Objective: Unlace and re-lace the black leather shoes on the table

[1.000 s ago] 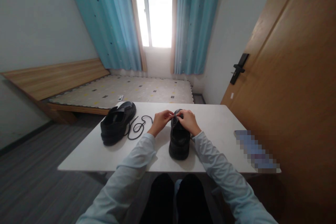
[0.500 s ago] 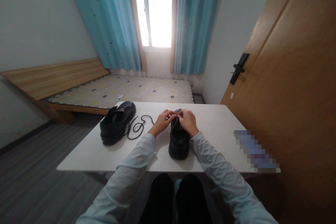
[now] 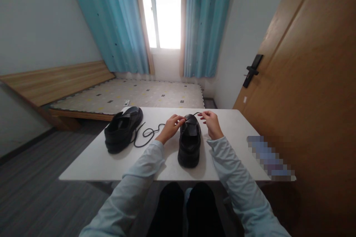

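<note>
So, closest in, there's a pair of knees in dark trousers, with two pale blue sleeves reaching forward over the white tabletop. The near shoe, a black one, sits upright right between the forearms, heel toward the person and toe pointing away, tongue lying above the opening.

Left hand comes in from the side, wrist fairly straight, back of the hand up, fingers bent and thumb close to them at the shoe's front left. Its grip looks nearly closed, but honestly can't tell if it has anything. Right hand is off to the shoe's right, raised a bit, wrist bent inward so the fingertips aim left. That grip is a small pinch, thumb against finger, on a black lace that runs over from the front of the shoe. The other fingers are loosely curled.

Well over to the left, the other shoe stands angled, toe away and to the right, with a loose lace looping on the tabletop beside it. Past all that: a bed with a patterned mattress, then blue curtains either side of a bright window.
</note>
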A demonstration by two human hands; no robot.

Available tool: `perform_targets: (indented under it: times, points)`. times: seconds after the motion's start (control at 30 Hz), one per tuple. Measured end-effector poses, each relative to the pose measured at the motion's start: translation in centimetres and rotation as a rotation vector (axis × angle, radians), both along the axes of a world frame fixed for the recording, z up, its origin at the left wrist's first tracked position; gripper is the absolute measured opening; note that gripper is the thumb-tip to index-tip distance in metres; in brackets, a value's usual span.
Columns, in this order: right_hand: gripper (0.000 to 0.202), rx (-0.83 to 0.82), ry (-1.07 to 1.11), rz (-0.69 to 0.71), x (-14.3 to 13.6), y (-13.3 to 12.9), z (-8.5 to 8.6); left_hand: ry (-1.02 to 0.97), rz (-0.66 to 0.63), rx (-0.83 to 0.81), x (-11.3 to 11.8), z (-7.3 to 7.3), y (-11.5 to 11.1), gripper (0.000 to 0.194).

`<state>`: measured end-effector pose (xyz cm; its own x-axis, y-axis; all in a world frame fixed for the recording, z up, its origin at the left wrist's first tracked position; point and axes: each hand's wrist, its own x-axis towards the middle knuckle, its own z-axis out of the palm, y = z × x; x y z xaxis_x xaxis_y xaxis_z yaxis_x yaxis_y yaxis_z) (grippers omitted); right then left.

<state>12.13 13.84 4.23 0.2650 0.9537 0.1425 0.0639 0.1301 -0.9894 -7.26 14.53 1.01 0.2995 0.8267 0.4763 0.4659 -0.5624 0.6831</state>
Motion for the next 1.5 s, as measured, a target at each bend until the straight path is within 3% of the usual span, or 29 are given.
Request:
perform_targets:
  times: [0.23, 0.43, 0.6, 0.8, 0.93, 1.07, 1.3, 1.5]
  points:
    - [0.006, 0.005, 0.174, -0.157, 3.1, 0.1, 1.2, -0.002, 0.001, 0.015, 0.1, 0.0, 0.0, 0.032]
    - [0.019, 0.086, 0.195, -0.163, 3.1, 0.1, 1.0, -0.003, 0.017, 0.049, 0.3, 0.4, 0.3, 0.033]
    - [0.03, 0.15, 0.051, -0.077, 1.9, 0.0, 0.6, -0.03, -0.016, 0.044, 1.0, 1.0, 0.7, 0.032]
    - [0.026, 0.268, -0.258, 0.038, 0.9, -0.1, 0.2, 0.002, 0.003, 0.155, 2.9, 3.9, 0.3, 0.041]
    - [0.023, 0.262, -0.318, 0.078, 0.8, 0.0, 0.0, 0.061, 0.022, 0.137, 4.2, 4.9, 0.4, 0.018]
    - [0.022, 0.169, -0.336, 0.111, 1.3, 0.3, -0.3, 0.123, 0.022, 0.078, 4.8, 4.5, 0.9, 0.011]
    - [0.029, -0.079, -0.436, 0.202, 1.2, 0.2, -0.8, 0.245, -0.016, 0.018, 4.9, 3.8, 1.5, 0.016]
    - [0.016, -0.264, -0.252, 0.221, 1.4, -0.6, 0.6, 0.274, -0.024, 0.051, 5.2, 3.2, 1.7, 0.016]
